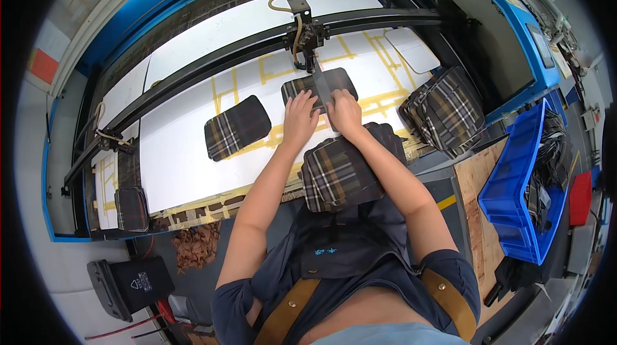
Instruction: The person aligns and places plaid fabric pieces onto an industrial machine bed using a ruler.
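A flat grey metal strip (323, 86), like a ruler, lies across a dark plaid fabric panel (336, 79) on the white machine bed. My left hand (300, 118) rests on the panel's left part, fingers stretched out beside the strip. On the other side, my right hand (345, 113) has bent fingers at the panel and its thumb against the strip; its grip is partly hidden. A second plaid panel (238, 127) lies to the left. Closer to me, a stack of plaid panels (334, 174) sits at the bed's front edge, partly under my right forearm.
A black gantry with a machine head (307, 36) spans the bed just beyond my hands. More plaid panels (447, 110) are piled at right, and another (132, 208) lies at far left. A blue crate (514, 197) holds dark pieces. A black bin (132, 284) stands lower left.
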Demonstrator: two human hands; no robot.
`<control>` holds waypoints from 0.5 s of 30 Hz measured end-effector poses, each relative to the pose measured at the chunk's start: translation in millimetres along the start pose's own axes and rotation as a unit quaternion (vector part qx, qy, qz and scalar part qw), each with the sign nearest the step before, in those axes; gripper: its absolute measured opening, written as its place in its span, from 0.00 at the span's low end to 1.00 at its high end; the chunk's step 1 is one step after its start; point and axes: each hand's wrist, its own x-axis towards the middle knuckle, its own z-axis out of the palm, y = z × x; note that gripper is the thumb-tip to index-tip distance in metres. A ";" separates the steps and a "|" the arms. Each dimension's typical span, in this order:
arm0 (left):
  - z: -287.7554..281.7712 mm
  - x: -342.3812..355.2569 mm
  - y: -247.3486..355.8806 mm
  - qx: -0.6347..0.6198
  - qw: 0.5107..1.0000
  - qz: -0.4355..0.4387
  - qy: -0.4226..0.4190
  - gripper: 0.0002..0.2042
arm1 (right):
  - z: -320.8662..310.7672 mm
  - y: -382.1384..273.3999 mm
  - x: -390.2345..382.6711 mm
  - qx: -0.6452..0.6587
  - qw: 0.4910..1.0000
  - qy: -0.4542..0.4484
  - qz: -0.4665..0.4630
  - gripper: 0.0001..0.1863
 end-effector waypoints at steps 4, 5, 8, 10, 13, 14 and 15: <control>-4.3 0.7 1.1 0.006 1.000 0.003 -0.004 0.18 | 9.3 0.8 -7.8 -0.106 0.986 0.065 -0.114 0.18; -5.3 1.5 0.5 0.009 1.000 0.004 -0.005 0.18 | 12.2 -0.1 -9.6 -0.169 0.970 0.083 -0.154 0.18; -5.4 -3.0 -5.7 0.024 1.000 0.007 0.002 0.18 | 12.8 -8.2 -12.4 -0.193 0.958 0.082 -0.193 0.19; -6.9 1.0 1.3 0.035 0.999 0.010 -0.018 0.19 | 11.5 -2.6 -6.1 -0.203 0.958 0.061 -0.193 0.24; -6.4 0.6 5.5 0.058 0.997 0.016 -0.039 0.20 | 6.7 2.0 5.6 -0.201 0.960 0.007 -0.194 0.26; -6.1 -0.8 5.8 0.066 0.997 0.021 -0.041 0.20 | 3.1 4.2 9.7 -0.191 0.962 -0.028 -0.194 0.23; -5.2 -0.9 8.6 0.066 0.997 0.024 -0.042 0.20 | -1.5 14.3 16.3 -0.192 0.962 -0.025 -0.191 0.23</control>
